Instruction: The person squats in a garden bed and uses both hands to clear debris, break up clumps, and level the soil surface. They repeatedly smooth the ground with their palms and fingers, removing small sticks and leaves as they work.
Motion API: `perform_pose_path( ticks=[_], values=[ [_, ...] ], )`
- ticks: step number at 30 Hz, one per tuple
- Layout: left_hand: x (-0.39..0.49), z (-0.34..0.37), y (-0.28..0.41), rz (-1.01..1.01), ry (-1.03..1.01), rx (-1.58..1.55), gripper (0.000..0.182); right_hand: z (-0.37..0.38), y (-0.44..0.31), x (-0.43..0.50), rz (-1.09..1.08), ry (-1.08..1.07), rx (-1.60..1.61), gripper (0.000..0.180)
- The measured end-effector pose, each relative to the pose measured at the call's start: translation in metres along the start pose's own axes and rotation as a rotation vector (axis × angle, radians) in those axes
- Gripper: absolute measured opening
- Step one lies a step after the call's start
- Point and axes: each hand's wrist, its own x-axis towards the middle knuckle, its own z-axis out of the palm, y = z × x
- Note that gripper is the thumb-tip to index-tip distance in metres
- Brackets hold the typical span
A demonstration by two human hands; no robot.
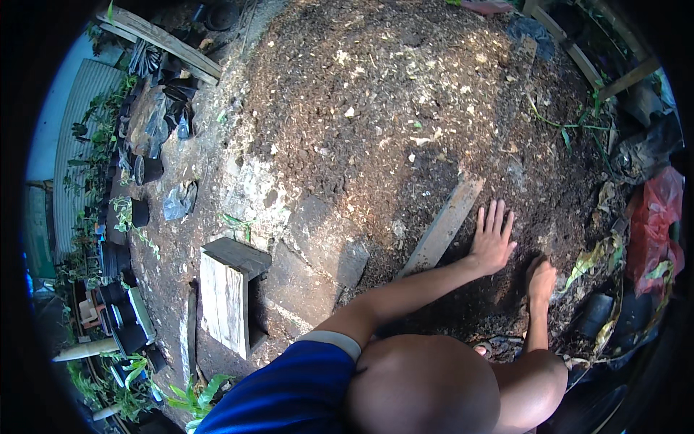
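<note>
My left hand (492,238) lies on the dark soil (466,282) with its fingers spread and nothing in it, just right of a weathered wooden plank (444,225). To its right, my right hand (540,276) is bent down at the soil, its fingers curled under and mostly hidden, so whether it holds anything is not visible. A yellowing leaf (583,267) lies close to the right of that hand. Wood chips and pale scraps are mixed through the soil surface beyond both hands.
A small wooden bench (223,295) stands at left, near flat slabs (303,282). Black plant pots (147,169) and greenery line the left side. At right are a red plastic bag (655,228), a dark pot (596,314) and black plastic sheeting (642,152). Wooden boards (162,40) lie at upper left.
</note>
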Motion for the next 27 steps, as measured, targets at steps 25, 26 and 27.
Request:
perform_pose_path(
  ticks=[25, 26, 27],
  values=[
    [0.075, -0.336, -0.245, -0.362, 0.804, 0.463, 0.114, -0.132, -0.479, 0.143, -0.883, -0.28, -0.247, 0.024],
    [0.09, -0.35, -0.252, -0.358, 0.856, 0.439, 0.111, -0.14, -0.485, 0.145, -0.93, -0.248, -0.27, 0.024],
    [0.104, -0.363, -0.257, -0.362, 0.884, 0.406, 0.108, -0.15, -0.49, 0.146, -0.938, -0.223, -0.303, 0.024]
  ],
)
